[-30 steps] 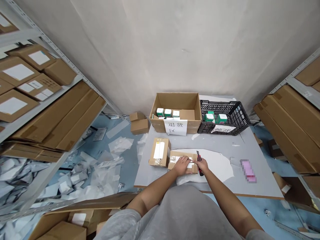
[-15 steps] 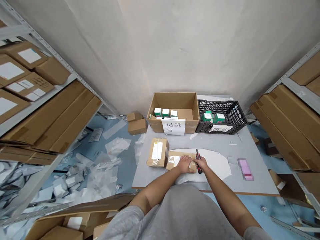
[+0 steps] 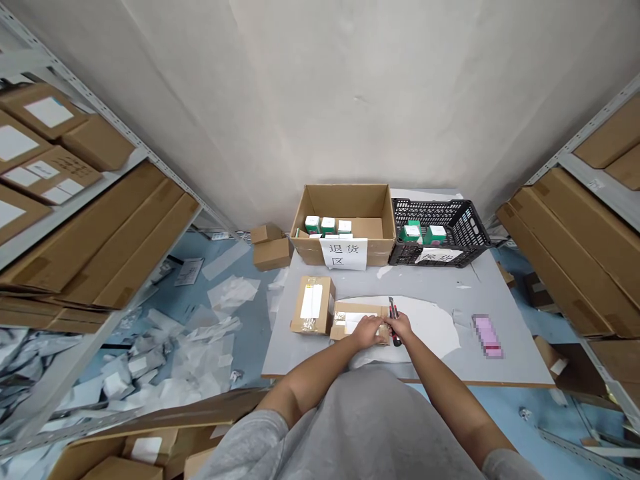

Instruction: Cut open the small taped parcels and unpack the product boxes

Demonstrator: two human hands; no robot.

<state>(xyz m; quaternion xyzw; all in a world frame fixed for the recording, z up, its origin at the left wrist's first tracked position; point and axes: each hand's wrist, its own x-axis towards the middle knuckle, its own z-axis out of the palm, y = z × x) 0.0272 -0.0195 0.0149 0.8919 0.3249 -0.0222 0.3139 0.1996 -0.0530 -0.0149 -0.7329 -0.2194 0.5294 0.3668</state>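
A small cardboard box [image 3: 341,319] with a white label and clear tape lies on the white sheet [image 3: 435,327] on the table. My left hand [image 3: 369,332] is closed at its right end, fingers curled in at the edge; the fingertips are partly hidden. My right hand [image 3: 402,326] grips a red and black utility knife [image 3: 393,312], blade end pointing away from me. Both hands nearly touch at that end of the box. Left of it stands a taller taped cardboard box [image 3: 311,303] with a white label.
At the back of the table [image 3: 520,367] stand an open carton [image 3: 350,257] and a black plastic crate [image 3: 440,257], each with green-and-white boxes inside. A pixelated pink item [image 3: 489,336] lies at right. Shelves of cartons flank both sides; packaging scraps [image 3: 205,353] litter the left floor.
My left hand's fingers have gone from lying across the box top to curling at its right end. My right hand, still holding the knife, has come closer to the left. The view shifted slightly.
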